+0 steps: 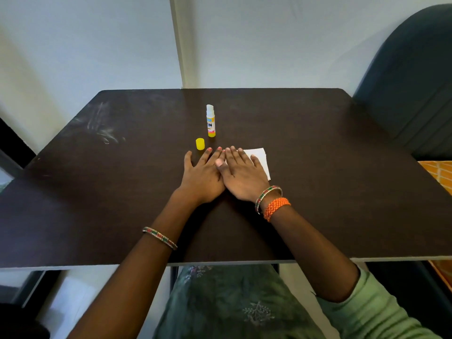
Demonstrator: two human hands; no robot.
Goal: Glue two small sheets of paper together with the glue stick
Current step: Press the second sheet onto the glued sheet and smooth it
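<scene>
White paper point(262, 159) lies on the dark table point(330, 155), mostly covered by my hands; only its right part shows, and I cannot tell whether it is one sheet or two. My right hand point(242, 176) lies flat on it with fingers spread. My left hand point(204, 174) lies flat beside it, the right thumb overlapping its fingers. An uncapped glue stick point(210, 121) with a yellow base stands upright just behind my hands. Its yellow cap point(200, 144) stands to its front left, near my left fingertips.
A dark upholstered chair point(411, 81) stands at the table's right rear. White walls rise behind the table. Pale smudges point(105, 128) mark the table's left rear. An orange patterned cloth point(437, 170) shows past the right edge.
</scene>
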